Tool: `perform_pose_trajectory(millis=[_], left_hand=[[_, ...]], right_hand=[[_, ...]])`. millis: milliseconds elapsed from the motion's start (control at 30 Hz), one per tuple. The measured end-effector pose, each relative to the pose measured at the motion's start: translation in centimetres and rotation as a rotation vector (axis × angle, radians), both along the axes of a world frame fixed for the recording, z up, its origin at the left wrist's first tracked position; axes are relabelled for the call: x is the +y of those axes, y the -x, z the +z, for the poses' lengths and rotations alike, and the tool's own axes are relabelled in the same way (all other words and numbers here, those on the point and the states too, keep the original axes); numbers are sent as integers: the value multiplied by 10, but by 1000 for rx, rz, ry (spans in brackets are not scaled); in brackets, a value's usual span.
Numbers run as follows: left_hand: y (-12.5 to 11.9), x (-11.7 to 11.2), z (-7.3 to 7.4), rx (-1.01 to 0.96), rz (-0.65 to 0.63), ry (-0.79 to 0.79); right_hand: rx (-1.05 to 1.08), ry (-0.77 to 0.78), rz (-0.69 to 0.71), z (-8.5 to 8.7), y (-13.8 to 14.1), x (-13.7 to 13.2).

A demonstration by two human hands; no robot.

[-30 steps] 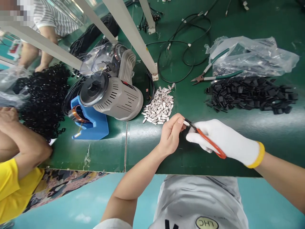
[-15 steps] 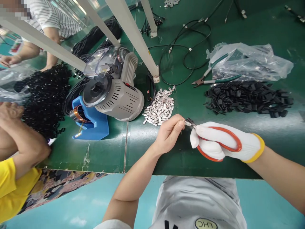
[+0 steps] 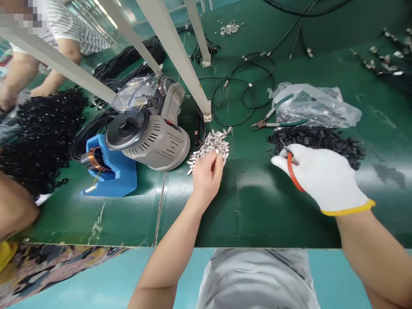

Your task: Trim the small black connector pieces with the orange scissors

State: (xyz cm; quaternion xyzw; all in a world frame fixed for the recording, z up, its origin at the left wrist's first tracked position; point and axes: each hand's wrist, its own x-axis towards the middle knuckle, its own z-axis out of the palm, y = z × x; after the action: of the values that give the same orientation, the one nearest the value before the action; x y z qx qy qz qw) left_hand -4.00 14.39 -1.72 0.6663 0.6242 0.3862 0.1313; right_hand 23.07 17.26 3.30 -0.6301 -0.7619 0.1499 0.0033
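Note:
My bare left hand (image 3: 206,176) is at the near edge of a pile of small silvery metal pieces (image 3: 209,143). Its fingers are curled together, and their tips are hidden, so I cannot tell what is pinched. My right hand (image 3: 322,176), in a white glove with a yellow cuff, is closed around red-handled pliers (image 3: 295,177). The jaws of the pliers are at the left end of a heap of small black plastic pieces (image 3: 325,139), partly hidden by the glove.
Green-handled cutters (image 3: 277,118) lie beside a clear plastic bag (image 3: 315,103). A grey machine (image 3: 157,139) and a blue tape dispenser (image 3: 124,176) stand left, near white posts (image 3: 180,56). Black cable (image 3: 222,103) loops behind. Co-workers' arms (image 3: 61,64) are at the far left.
My hands have moved apart: the left went left to the metal pieces, the right moved up and right with the pliers to the black pieces. The view has shifted slightly.

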Motion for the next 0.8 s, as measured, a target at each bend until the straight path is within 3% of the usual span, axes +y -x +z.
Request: perform_pose_trajectory(millis=[100,267,400,633,800], left_hand=[[5,7,-4,100,60,79],[10,8,-5,177,203,127],[11,7,-4,156,244,108],[2,1,-6,27,181,-36],[-16,-9,-14,40,12,-48]], right_hand=[[-223,-36,-93,0,-14,11],[-213,0,-71,-2,-25,19],[-218,-32,-33,-2,-28,20],[-295,-186,-8,-2,-26,11],[-326,-256,1,-5,-28,8]])
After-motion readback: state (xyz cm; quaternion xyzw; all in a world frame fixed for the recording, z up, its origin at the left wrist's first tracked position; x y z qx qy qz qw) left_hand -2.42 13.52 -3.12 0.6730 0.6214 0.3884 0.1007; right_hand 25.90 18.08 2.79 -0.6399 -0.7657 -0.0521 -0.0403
